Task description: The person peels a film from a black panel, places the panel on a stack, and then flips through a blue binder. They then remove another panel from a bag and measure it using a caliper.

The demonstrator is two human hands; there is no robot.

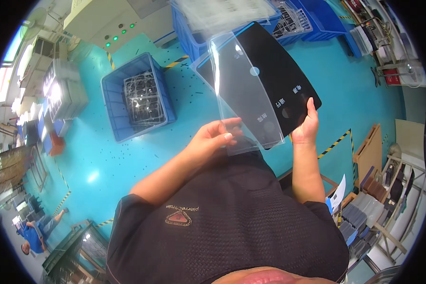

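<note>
Dark mesh shirt [222, 227] nearest the lens, filling the lower edge, both bare forearms rising from it.

Held up in the air in front of the chest, above the floor and resting on no surface: black curved panel [288, 66] with a few pale markings and round spots on its face. Overlaid on its left half, and standing partly clear of it: clear film [241, 99], glossy and wider than the panel on that side.

Left hand [213, 137] closed in a pinch on the film's lower edge, fingertips on top. Right hand [306, 125] clamped on the panel's lower right edge, thumb pressed on the black face.

Step in hand, as judged: parting of film and panel, or laying of one on the other; not to be told which from a single view. Either way calling for a steady grip on the panel with the right and an even pull or placing along the film's edge with the left, without creasing.

Further out: teal floor [104, 161] with yellow-and-black tape [336, 142]; blue crate [111, 94] holding wire racks [144, 97], well apart to the left; more blue crates [317, 23] beyond the panel.

Hard to make out: far end of the film, lost in glare and blur near the top; contact between film and panel along the right seam; crate contents behind the panel; a seated person in blue [33, 236] at lower left, small and warped by the rim.
</note>
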